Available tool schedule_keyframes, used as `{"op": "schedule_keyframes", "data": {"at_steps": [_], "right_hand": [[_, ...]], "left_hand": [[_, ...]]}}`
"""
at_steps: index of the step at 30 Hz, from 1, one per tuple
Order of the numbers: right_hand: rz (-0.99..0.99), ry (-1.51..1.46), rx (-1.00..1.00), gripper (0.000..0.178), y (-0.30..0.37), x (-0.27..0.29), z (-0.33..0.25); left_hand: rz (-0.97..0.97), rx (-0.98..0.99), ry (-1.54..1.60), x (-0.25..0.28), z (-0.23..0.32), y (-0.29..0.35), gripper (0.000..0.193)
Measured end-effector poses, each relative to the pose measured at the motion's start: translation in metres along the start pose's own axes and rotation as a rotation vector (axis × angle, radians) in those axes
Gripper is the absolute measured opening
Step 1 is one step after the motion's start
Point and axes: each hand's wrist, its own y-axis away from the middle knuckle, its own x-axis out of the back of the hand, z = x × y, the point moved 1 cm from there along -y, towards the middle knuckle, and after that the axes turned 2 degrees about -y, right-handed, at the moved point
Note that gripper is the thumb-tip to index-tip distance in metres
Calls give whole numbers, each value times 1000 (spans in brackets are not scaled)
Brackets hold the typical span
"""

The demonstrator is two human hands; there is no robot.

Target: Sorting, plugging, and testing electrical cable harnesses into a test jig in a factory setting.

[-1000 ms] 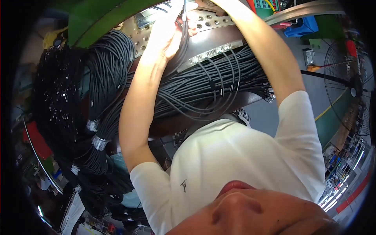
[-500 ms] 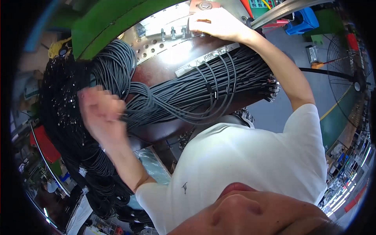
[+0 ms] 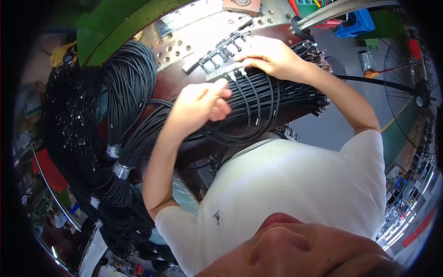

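So the silver flat metal strip (image 3: 215, 76) is lying at a slant over the near side of the reddish-brown worktop (image 3: 171, 84), right beside a black slim rail with upright clamps (image 3: 216, 58). A few black round cables (image 3: 248, 94) run off the strip and loop down over a thick bundle of black cables (image 3: 300, 96) behind them. The left hand (image 3: 199, 105) is at the strip's left end, thumb and index near it, other fingers loosely curled; can't tell if it's actually pinching anything. The right hand (image 3: 270, 59) is bent over the strip's other end and the rail, and its fingertips are partly hidden, so no clue whether it's gripping. Off to the left there's a fat coil of dark grey cables (image 3: 131, 71) next to a green curved metal frame (image 3: 117, 39), and a silver perforated metal plate (image 3: 177, 48) sits beyond the rail.
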Motion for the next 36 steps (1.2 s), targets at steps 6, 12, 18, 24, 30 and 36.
{"op": "schedule_keyframes", "data": {"at_steps": [6, 12, 18, 24, 30, 36], "right_hand": [[346, 55, 307, 23, -92, 13, 4], [306, -457, 70, 24, -99, 18, -5], [314, -207, 1, 25, -109, 15, -4], [313, 80, -87, 25, -116, 19, 29], [242, 298, -77, 27, -127, 15, 62], [188, 361, -32, 28, -97, 28, 81]], "left_hand": [[-209, -92, 627, -43, 37, -8, 40], [267, -437, 443, 52, 68, -80, 21], [-260, -448, 864, 99, 29, -118, 25], [981, -611, -1042, 108, 37, -87, 25], [1076, -985, -1641, 100, 58, -80, 30], [1098, -1017, -1643, 102, 47, -102, 28]]}}
